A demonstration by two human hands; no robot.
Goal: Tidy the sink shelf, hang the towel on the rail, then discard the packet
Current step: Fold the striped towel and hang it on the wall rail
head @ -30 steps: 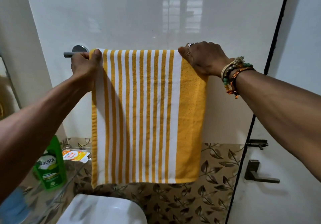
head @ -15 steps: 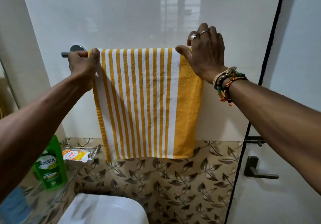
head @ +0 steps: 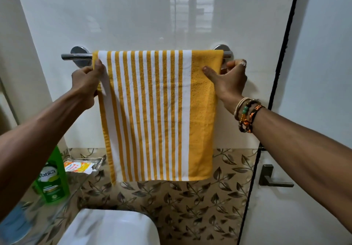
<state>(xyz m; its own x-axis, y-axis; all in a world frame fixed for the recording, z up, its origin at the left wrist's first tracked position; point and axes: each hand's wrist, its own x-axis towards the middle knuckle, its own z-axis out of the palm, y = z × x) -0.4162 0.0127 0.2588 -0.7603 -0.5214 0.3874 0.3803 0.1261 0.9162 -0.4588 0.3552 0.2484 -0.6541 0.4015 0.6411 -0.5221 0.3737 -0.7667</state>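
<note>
Hanging the towel, as seen from the head camera and read left to right. At far left a glass sink shelf (head: 57, 218) carries a blurred blue object (head: 13, 223), an upright green bottle (head: 52, 180) and, toward the wall end, the orange-and-white packet (head: 79, 166), which lies flat on the shelf, well apart from both hands. The left hand (head: 87, 81) grips the towel's left edge just below the rail (head: 76, 56), its fingers curled round the hem and the thumb on the front. The yellow-and-white striped towel (head: 160, 115) is draped over the chrome rail between its two wall mounts and hangs flat. The right hand (head: 228, 79) pinches the broad yellow band at the right edge, with the thumb on the front and the fingers behind the cloth; beaded and woven bracelets (head: 246, 115) sit on that wrist. A dark door handle (head: 272, 178) stands at far right. Progress, as a judgement: the towel step looks all but complete, needing only release or a last straightening; the shelf appears orderly, though part of it lies out of frame; discarding the packet is not yet begun. Legible writing: "Vatika" on the bottle's label; its smaller print, the packet's print and the orange characters on one bracelet are too small to read
</note>
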